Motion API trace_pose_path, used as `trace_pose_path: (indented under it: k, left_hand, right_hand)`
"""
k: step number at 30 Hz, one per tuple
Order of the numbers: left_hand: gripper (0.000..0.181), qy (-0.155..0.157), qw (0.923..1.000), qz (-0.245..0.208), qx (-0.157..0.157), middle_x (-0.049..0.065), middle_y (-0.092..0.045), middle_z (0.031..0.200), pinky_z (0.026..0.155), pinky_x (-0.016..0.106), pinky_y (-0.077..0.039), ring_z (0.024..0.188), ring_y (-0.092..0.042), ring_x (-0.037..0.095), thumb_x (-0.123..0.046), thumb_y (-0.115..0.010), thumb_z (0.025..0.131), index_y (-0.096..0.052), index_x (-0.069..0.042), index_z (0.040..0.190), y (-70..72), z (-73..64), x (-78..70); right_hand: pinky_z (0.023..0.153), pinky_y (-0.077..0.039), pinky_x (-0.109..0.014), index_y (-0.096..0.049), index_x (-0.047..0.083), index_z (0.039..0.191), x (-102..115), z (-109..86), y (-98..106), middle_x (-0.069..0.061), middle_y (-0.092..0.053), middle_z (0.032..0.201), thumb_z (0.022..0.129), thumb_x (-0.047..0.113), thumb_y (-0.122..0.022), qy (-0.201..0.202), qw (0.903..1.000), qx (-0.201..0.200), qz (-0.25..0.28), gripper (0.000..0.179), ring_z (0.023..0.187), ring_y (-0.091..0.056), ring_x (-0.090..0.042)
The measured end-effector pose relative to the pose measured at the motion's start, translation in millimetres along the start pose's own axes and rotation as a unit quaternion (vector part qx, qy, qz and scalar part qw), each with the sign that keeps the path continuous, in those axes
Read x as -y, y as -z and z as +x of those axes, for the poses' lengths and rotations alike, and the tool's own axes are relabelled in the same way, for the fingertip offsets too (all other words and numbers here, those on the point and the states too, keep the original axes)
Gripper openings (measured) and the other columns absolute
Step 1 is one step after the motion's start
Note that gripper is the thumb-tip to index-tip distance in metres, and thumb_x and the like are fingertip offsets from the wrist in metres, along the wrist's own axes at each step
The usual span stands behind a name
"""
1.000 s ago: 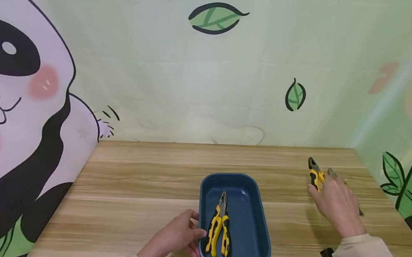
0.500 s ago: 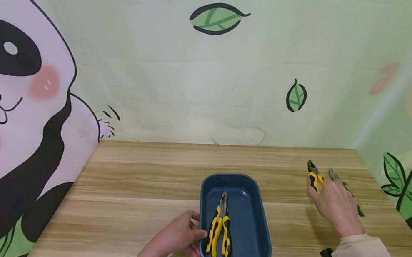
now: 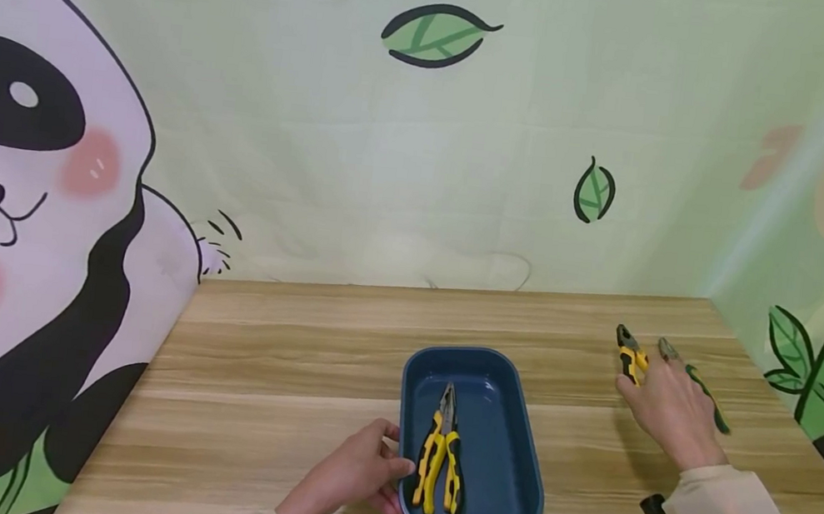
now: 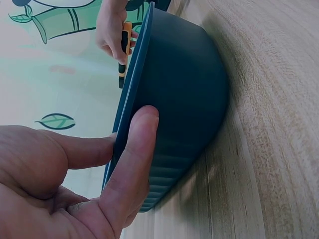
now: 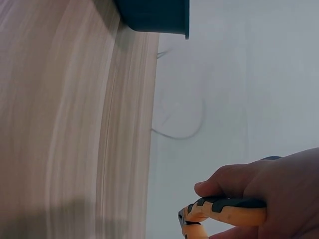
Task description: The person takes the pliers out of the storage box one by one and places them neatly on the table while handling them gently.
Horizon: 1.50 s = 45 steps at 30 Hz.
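Note:
My left hand [image 3: 360,465] pinches the left rim of a deep blue rectangular tray [image 3: 529,470], thumb over the edge. Its fingers [image 4: 127,174] press the outer wall in the left wrist view. Long-nose pliers [image 3: 440,461] with yellow-black handles lie in the tray's left half, nose pointing away from me. Off to the right, my right hand [image 3: 671,406] grips a second yellow-black pair of pliers [image 3: 628,351] with a short, blunt head. The right wrist view shows the handles [image 5: 234,211] under my thumb, spread apart. My palm hides part of them.
Pliers with green handles [image 3: 706,397] lie on the wooden table [image 3: 277,394] just beyond my right hand, partly covered by it. A printed cloth backdrop [image 3: 305,128] stands along the table's back and right sides. A small black piece [image 3: 655,512] sits at my right cuff.
The pliers in my right hand have dipped slightly towards me, and more of the green-handled pair shows past the hand. My left hand and the tray stay put.

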State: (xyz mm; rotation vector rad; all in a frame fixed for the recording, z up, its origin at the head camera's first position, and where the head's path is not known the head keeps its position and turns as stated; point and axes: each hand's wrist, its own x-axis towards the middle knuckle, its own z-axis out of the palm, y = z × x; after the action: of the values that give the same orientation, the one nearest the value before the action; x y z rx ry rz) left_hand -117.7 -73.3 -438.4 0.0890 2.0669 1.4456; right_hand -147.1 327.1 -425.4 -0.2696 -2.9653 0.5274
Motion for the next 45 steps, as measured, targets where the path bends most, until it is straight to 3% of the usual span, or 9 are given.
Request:
trace_pose_path:
  k: [14, 31, 45]
  left_hand:
    - [0.044, 0.001, 1.0, 0.006, -0.002, 0.015, -0.066, 0.089, 0.053, 0.036, -0.064, 0.056, -0.067, 0.02, -0.003, -0.067, 0.1, -0.043, 0.01, 0.134, -0.3, -0.2, 0.4]
    - [0.044, 0.001, 1.0, 0.006, -0.001, 0.016, -0.065, 0.089, 0.053, 0.035, -0.064, 0.056, -0.067, 0.019, -0.003, -0.066, 0.1, -0.042, 0.01, 0.135, -0.1, -0.9, -1.2]
    - [0.043, 0.01, 0.9999, 0.008, -0.003, 0.015, -0.065, 0.09, 0.053, 0.035, -0.064, 0.057, -0.068, 0.02, -0.004, -0.067, 0.1, -0.043, 0.008, 0.134, -0.5, -0.2, -1.0]
  right_hand:
    - [0.042, -0.036, -0.032, -0.048, 0.003, 0.083, -1.3, 5.0, -4.6, -0.008, -0.042, 0.067, 0.098, 0.032, -0.059, -0.017, 0.9992, 0.035, 0.003, 0.035, 0.055, -0.043, -0.022]
    - [0.041, -0.03, -0.025, -0.043, 0.013, 0.061, -7.5, 10.6, -10.0, -0.001, -0.039, 0.058, 0.098, 0.032, -0.059, -0.03, 0.9973, 0.067, -0.003, 0.045, 0.049, -0.04, -0.017]
    - [0.04, -0.03, -0.024, -0.044, 0.014, 0.06, -16.4, 16.5, -14.1, -0.001, -0.039, 0.057, 0.099, 0.031, -0.06, -0.02, 0.9967, 0.079, 0.001, 0.046, 0.049, -0.04, -0.016]
